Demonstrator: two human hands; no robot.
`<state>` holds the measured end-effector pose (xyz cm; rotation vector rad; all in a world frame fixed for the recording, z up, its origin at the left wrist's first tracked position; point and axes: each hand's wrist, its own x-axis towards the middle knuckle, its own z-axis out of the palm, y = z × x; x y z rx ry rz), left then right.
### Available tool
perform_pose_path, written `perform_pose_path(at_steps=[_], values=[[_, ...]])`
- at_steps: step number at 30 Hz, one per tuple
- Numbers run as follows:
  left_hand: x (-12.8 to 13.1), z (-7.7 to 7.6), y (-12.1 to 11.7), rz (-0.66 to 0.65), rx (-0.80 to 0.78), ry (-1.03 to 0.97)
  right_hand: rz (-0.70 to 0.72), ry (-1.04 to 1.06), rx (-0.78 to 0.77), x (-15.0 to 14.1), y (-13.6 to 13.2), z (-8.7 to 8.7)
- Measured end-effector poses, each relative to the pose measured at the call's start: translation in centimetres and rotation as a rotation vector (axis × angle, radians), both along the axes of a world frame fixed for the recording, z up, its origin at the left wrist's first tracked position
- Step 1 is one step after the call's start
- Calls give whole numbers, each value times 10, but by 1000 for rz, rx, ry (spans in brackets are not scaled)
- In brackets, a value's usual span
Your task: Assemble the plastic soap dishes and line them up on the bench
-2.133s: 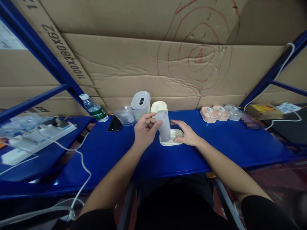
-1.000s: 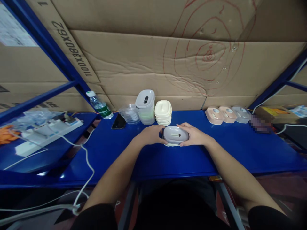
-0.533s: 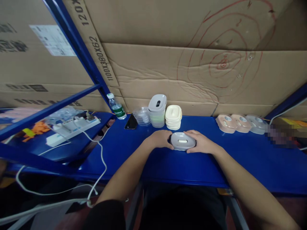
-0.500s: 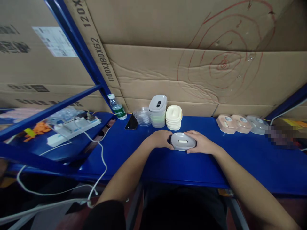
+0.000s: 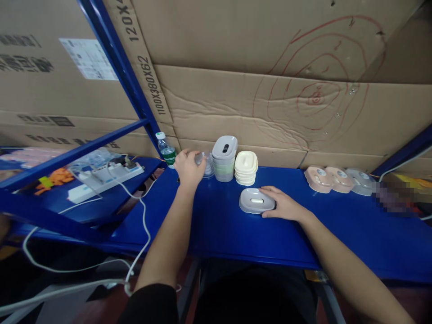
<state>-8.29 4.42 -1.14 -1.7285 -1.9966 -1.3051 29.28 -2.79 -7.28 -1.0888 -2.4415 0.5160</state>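
A grey oval plastic box [image 5: 257, 201] with a pale strip in its top rests on the blue table in front of me. My right hand [image 5: 281, 203] grips its right end, fingers behind and thumb at the front. My left hand [image 5: 191, 168] is at the left edge of a stack of clear plastic lids [image 5: 208, 167], its thumb and fingers apart around that edge. Whether it bears on a lid is hard to see. Right beside the lids stands a stack of grey and greenish containers [image 5: 224, 159], and then a stack of cream-coloured pieces [image 5: 246, 168].
A water bottle [image 5: 167, 153] stands just behind my left hand. Pink boxes [image 5: 318, 179] and a clear grey one [image 5: 360, 181] line the right back. At left are a power strip [image 5: 104, 180], white cables [image 5: 145, 220] and a blue frame post [image 5: 118, 67]. Cardboard [image 5: 219, 99] backs the table.
My left hand has let go of the grey box and moved left and back to the clear lids, covering the dark phone there. My right hand stays on the box.
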Motion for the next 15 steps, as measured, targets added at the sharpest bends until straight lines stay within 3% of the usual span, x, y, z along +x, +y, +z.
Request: perform_pose_path(at_steps=[6, 15], values=[[-2, -10, 8, -40, -212, -75, -4, -21, -4, -1, -1, 1], [-4, -10, 10, -100, -91, -36, -4, 4, -2, -3, -3, 2]])
